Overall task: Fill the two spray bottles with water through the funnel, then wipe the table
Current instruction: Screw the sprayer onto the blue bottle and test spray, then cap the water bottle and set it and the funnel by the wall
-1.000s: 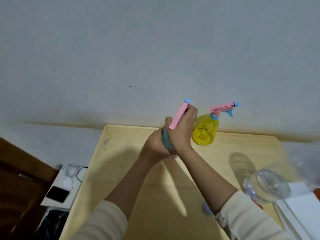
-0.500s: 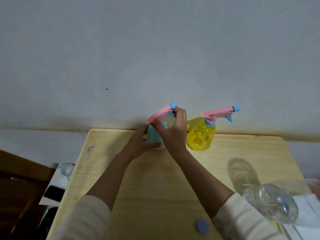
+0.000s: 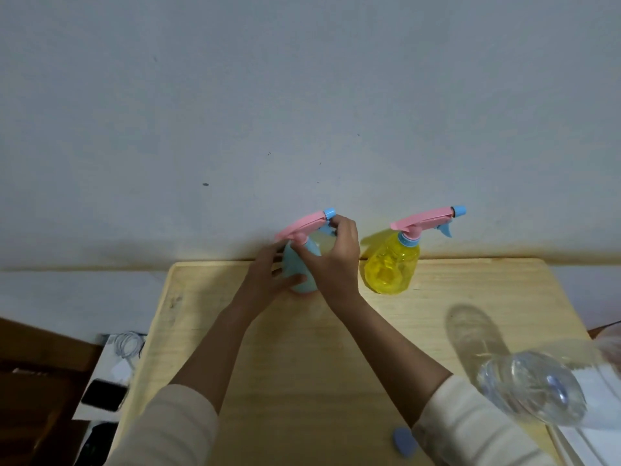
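A light blue spray bottle (image 3: 300,270) with a pink trigger head stands at the far edge of the wooden table (image 3: 302,358), by the wall. My left hand (image 3: 268,279) holds its body from the left. My right hand (image 3: 331,257) wraps its neck and trigger head from the right. A yellow spray bottle (image 3: 391,267) with the same pink head stands upright just right of it, untouched. A clear plastic water bottle (image 3: 534,385) stands at the near right, seen from above. No funnel shows.
A small blue cap (image 3: 403,440) lies at the table's near edge by my right sleeve. White paper or cloth (image 3: 601,398) sits at the right edge. Left of the table, lower down, a white surface holds a phone (image 3: 102,395) and cables (image 3: 129,344).
The blue spray bottle has gone from lifted and tilted in both hands to standing upright near the wall, left of the yellow one. Both hands have stayed on it.
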